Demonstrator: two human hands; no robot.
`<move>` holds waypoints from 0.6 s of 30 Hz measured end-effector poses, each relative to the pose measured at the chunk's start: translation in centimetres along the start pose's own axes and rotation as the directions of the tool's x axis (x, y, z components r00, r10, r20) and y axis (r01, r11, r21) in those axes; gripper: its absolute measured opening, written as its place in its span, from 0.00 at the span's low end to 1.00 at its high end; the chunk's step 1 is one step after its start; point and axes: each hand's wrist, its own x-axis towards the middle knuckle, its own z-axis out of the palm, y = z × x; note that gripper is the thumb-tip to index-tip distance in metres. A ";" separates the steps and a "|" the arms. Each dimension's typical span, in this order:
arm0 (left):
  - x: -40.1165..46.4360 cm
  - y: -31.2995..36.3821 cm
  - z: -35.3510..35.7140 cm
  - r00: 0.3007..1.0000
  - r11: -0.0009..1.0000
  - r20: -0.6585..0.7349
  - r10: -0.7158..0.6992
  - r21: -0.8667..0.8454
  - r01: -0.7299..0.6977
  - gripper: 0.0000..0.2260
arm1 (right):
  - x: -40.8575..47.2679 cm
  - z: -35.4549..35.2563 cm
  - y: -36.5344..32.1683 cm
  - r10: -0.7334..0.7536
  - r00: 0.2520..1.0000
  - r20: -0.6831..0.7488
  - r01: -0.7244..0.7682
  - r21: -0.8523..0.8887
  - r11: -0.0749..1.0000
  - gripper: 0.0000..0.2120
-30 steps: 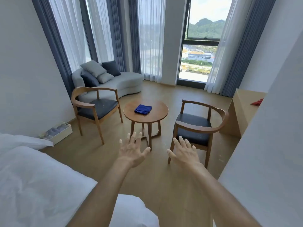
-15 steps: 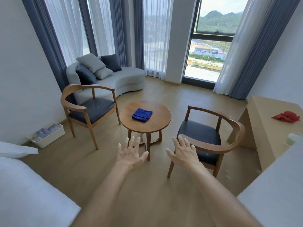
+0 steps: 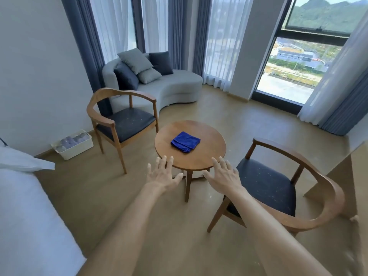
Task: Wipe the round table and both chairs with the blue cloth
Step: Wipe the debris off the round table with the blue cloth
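Wood floor [image 3: 229, 116], white walls [image 3: 39, 66] — daylight entered through tall windows [image 3: 294, 76] with blue curtains [image 3: 83, 46]. Grey sofa [image 3: 175, 86] stood beside them — bed [image 3: 23, 216] at left.

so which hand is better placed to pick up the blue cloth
Right, narrowly. Both hands are open and short of the blue cloth on the round table. The right hand is a bit nearer to it than the left hand.

One round table [image 3: 207, 156] carries one folded blue cloth [image 3: 185, 141] near its centre. Two wooden chairs [image 3: 123, 120] [image 3: 278, 188] flank it. One grey sofa [image 3: 175, 86] holds four cushions [image 3: 135, 60]. One white basket [image 3: 73, 145] stands at the wall. Two hands [image 3: 162, 173] [image 3: 224, 175] show.
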 end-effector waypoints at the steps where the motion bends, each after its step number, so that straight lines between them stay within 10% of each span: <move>1: 1.0 0.3 -0.1 1.000 1.000 0.007 -0.013 -0.003 0.013 0.34 | 1.4 -0.1 0.2 -0.012 1.000 0.019 0.012 0.000 1.000 0.32; 18: 18.7 -7.5 -0.9 0.980 0.990 0.141 -0.139 0.024 0.137 0.34 | 22.0 5.4 -6.0 -0.089 0.965 0.248 0.077 0.056 0.995 0.32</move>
